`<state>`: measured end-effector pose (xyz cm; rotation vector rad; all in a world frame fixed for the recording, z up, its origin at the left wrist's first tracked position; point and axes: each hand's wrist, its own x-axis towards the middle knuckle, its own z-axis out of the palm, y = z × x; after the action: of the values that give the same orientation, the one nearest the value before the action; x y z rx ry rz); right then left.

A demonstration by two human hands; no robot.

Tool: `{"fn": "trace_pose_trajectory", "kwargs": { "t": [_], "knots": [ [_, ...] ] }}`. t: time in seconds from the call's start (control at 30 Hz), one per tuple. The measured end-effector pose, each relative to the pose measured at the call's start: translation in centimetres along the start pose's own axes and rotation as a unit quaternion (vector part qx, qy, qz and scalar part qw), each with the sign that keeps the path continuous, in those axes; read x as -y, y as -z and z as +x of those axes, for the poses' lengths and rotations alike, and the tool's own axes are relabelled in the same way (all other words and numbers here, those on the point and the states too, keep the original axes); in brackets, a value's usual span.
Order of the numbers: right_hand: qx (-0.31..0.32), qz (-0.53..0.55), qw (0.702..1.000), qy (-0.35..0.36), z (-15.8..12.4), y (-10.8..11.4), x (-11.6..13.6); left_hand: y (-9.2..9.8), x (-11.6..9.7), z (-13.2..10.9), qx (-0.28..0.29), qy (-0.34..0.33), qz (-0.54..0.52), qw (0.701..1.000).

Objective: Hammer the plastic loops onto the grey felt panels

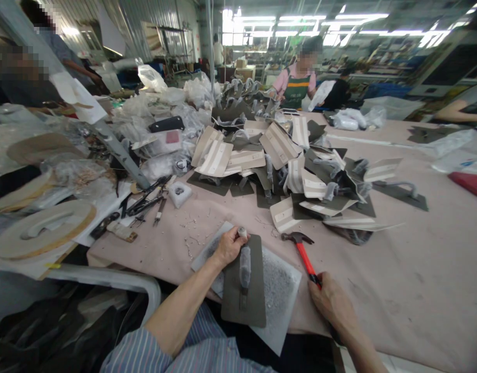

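My left hand [229,246] is closed, pinching a short round-topped metal punch [242,231] upright at the far end of a dark grey panel [234,290]. Along the panel's middle runs a carry handle [245,267] wrapped in clear film. Beneath the panel is a speckled, worn whitish board [280,282] that reaches the table's near edge. To the right, my right hand [332,300] is wrapped round the red and black handle of a claw hammer [306,254]. The hammer's head lies over the table, apart from the punch.
Behind the hands is a heap of similar handled panels [257,160]. Pliers [148,199] and a tape roll [44,228] sit at left, near a metal post [121,155]. Small rivets are scattered there. A person in an apron [298,85] stands across the table [409,269].
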<state>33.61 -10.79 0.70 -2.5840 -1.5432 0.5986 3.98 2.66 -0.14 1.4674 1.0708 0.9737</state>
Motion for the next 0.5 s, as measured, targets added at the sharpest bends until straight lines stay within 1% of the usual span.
{"fn": "trace_pose_trajectory", "kwargs": {
  "t": [0.03,0.07,0.1,0.13,0.17,0.2,0.23,0.27,0.33,0.4,0.43,0.47,0.5],
  "knots": [
    [0.036,0.077,0.996,0.001,0.3,0.6,0.2,0.0,-0.1,0.0,0.003,-0.002,0.019,1.0],
    [0.084,0.17,0.982,0.0,0.5,1.2,0.6,0.0,-0.2,0.0,0.005,-0.005,0.037,0.999],
    [0.136,0.265,0.955,-0.005,0.5,1.9,1.0,0.0,-0.3,0.0,0.009,-0.011,0.054,0.998],
    [0.184,0.345,0.92,-0.015,0.4,2.7,1.6,0.0,-0.4,0.0,0.013,-0.021,0.069,0.997],
    [0.212,0.403,0.89,-0.027,0.1,3.4,2.4,0.0,-0.4,-0.1,0.016,-0.034,0.082,0.996],
    [0.216,0.431,0.875,-0.035,-0.4,4.1,3.3,0.0,-0.5,-0.2,0.018,-0.047,0.093,0.994],
    [0.197,0.431,0.88,-0.034,-1.0,4.8,4.3,-0.1,-0.5,-0.3,0.018,-0.058,0.102,0.993],
    [0.154,0.412,0.898,-0.019,-1.8,5.3,5.4,-0.1,-0.5,-0.4,0.017,-0.067,0.11,0.992],
    [0.033,0.352,0.934,0.049,-3.3,6.0,7.4,-0.2,-0.5,-0.5,0.013,-0.075,0.116,0.99],
    [-0.075,0.272,0.95,0.133,-4.6,6.1,9.0,-0.2,-0.4,-0.6,0.012,-0.071,0.113,0.991],
    [-0.106,0.227,0.953,0.172,-5.0,6.0,9.5,-0.2,-0.4,-0.6,0.013,-0.067,0.112,0.991],
    [-0.118,0.178,0.955,0.205,-5.2,6.0,9.9,-0.2,-0.4,-0.6,0.013,-0.062,0.113,0.992],
    [-0.114,0.127,0.958,0.232,-5.3,6.1,10.1,-0.2,-0.3,-0.6,0.013,-0.057,0.114,0.992]
  ]
}}
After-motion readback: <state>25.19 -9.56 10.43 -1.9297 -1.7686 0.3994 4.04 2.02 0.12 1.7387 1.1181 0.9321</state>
